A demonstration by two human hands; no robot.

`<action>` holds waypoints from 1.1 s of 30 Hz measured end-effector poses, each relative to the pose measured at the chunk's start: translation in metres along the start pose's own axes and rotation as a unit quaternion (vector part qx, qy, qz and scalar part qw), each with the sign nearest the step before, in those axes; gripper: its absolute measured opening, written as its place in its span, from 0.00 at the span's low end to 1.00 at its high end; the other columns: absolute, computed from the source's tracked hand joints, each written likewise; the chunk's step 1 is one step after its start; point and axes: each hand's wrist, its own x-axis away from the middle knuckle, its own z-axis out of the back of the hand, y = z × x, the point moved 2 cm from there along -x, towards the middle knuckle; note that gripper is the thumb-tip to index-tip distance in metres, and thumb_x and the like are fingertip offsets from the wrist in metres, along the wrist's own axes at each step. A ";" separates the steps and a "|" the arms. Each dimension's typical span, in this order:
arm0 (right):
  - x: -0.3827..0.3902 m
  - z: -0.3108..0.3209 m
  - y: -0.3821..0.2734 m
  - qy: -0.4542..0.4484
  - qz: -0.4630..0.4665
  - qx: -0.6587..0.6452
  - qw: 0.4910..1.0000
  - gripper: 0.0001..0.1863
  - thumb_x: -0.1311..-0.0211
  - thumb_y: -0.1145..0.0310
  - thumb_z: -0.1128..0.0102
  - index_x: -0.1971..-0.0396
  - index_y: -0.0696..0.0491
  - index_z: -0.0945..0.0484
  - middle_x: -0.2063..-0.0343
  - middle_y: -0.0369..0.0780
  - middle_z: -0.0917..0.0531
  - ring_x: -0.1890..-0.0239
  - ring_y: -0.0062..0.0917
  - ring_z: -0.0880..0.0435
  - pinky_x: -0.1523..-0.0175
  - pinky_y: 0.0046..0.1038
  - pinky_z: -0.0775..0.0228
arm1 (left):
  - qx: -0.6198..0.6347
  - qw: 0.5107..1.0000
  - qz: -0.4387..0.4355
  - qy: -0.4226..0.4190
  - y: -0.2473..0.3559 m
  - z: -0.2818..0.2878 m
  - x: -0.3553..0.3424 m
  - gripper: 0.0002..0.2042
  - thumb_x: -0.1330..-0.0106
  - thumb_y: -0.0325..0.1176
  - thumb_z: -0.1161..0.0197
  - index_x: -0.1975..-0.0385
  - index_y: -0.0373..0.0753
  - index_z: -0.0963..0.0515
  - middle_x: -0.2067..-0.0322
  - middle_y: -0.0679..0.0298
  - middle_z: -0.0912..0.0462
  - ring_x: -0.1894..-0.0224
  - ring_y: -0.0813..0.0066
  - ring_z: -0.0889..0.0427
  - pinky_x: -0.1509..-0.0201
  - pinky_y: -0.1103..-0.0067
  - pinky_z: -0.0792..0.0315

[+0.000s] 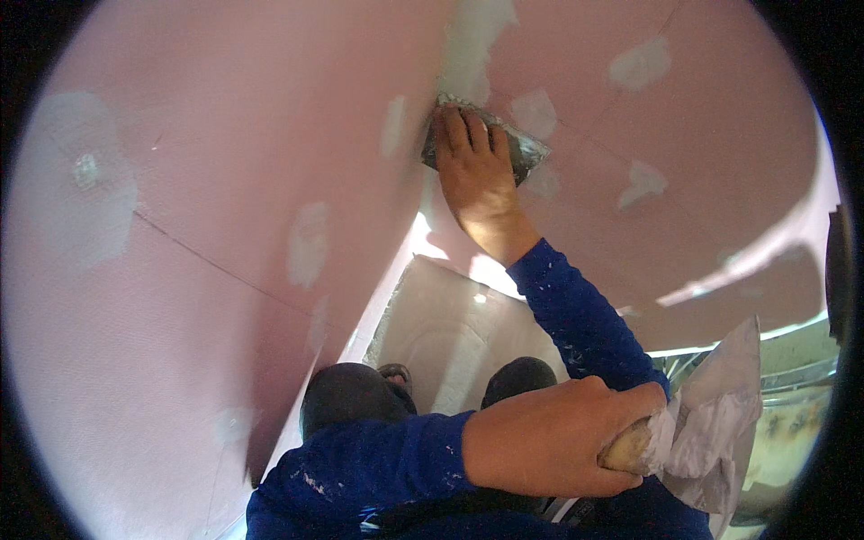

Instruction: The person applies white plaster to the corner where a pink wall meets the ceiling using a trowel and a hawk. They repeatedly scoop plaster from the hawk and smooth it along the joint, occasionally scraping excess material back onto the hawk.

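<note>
The right hand is pressing a putty knife flat against the corner seam of the pink walls, fingers spread over the blade. The left hand, well below the seam, is gripping the wooden handle of a second, wide knife coated with grey-white compound. White patches are dotting the walls beside the seam; far below it, a pale floor sheet is lying.
</note>
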 end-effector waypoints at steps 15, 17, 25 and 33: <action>0.079 -0.079 -0.046 -0.145 -0.034 -0.055 0.987 0.31 0.42 0.69 0.46 0.37 0.60 0.35 0.37 0.49 0.34 0.35 0.41 0.36 0.35 0.46 0.42 | -0.083 0.996 0.027 0.020 0.000 0.001 0.002 0.21 0.41 0.43 0.32 0.55 0.38 0.31 0.71 0.47 0.19 0.65 0.42 0.18 0.62 0.62 0.24; 0.074 -0.056 -0.046 -0.140 -0.059 -0.087 0.985 0.31 0.41 0.70 0.47 0.37 0.61 0.36 0.37 0.49 0.34 0.35 0.41 0.36 0.35 0.47 0.42 | -0.076 0.997 0.020 0.026 0.002 0.001 0.002 0.21 0.41 0.43 0.32 0.55 0.38 0.31 0.71 0.47 0.18 0.66 0.42 0.19 0.62 0.62 0.24; -0.025 0.072 0.016 0.075 -0.045 -0.006 0.996 0.31 0.43 0.75 0.48 0.36 0.56 0.36 0.40 0.46 0.32 0.37 0.41 0.34 0.37 0.45 0.40 | -0.054 0.999 -0.007 -0.006 0.004 -0.007 0.006 0.21 0.41 0.41 0.33 0.54 0.38 0.32 0.73 0.46 0.21 0.68 0.42 0.20 0.66 0.61 0.28; -0.040 0.053 0.021 0.020 0.008 0.072 0.997 0.28 0.41 0.73 0.49 0.38 0.58 0.33 0.39 0.46 0.31 0.38 0.39 0.33 0.37 0.45 0.39 | -0.090 0.990 -0.093 0.054 0.003 -0.007 0.006 0.21 0.43 0.41 0.32 0.54 0.37 0.30 0.78 0.47 0.21 0.73 0.47 0.20 0.70 0.63 0.28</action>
